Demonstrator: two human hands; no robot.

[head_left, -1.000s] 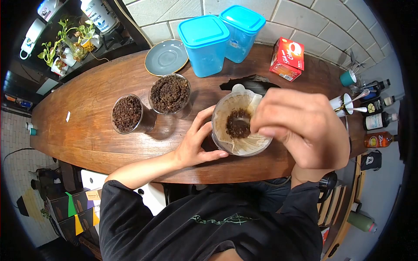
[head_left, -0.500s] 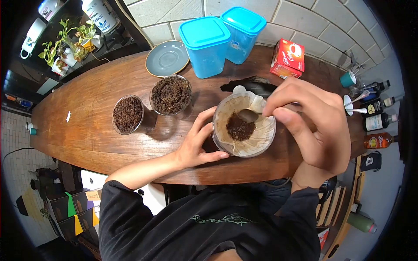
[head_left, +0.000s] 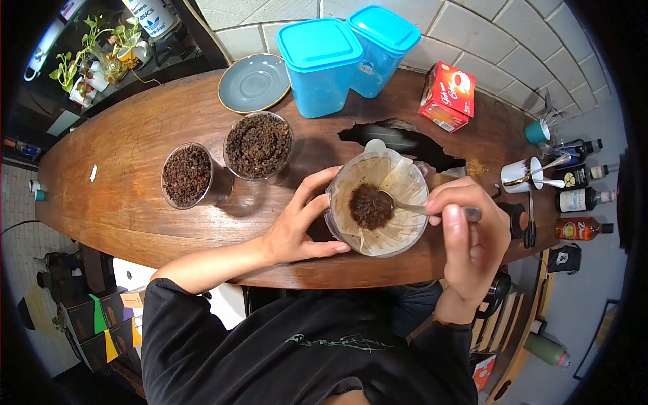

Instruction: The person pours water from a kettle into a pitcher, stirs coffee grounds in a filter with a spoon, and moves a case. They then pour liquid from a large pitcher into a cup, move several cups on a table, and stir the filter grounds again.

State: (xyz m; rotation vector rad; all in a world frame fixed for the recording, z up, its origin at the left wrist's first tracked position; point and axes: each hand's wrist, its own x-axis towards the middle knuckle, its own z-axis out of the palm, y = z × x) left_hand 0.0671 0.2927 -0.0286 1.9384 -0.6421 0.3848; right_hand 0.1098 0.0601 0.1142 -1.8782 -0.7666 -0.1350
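A clear coffee dripper (head_left: 424,233) lined with a paper filter (head_left: 398,233) stands near the front edge of the wooden table. Dark wet coffee grounds (head_left: 370,208) lie at the bottom of the filter. My left hand (head_left: 304,219) is wrapped round the dripper's left side, thumb toward the front. With my right hand (head_left: 469,233) I pinch the handle of a metal spoon (head_left: 410,208) at the dripper's right rim. The spoon's bowl dips into the grounds and is mostly hidden there. Two glasses of dark grounds, a nearer glass (head_left: 189,177) and a farther glass (head_left: 259,146), stand to the left.
Behind are a grey saucer (head_left: 253,82), two blue-lidded containers (head_left: 320,74) and a red box (head_left: 447,98). A dark jagged patch (head_left: 405,143) marks the table behind the dripper. At right stand a white mug (head_left: 520,177) with spoons and several bottles (head_left: 580,200).
My right hand has moved down, and the spoon has gone from being held above the filter into the grounds. My left hand stays on the dripper. The camera view has shifted slightly.
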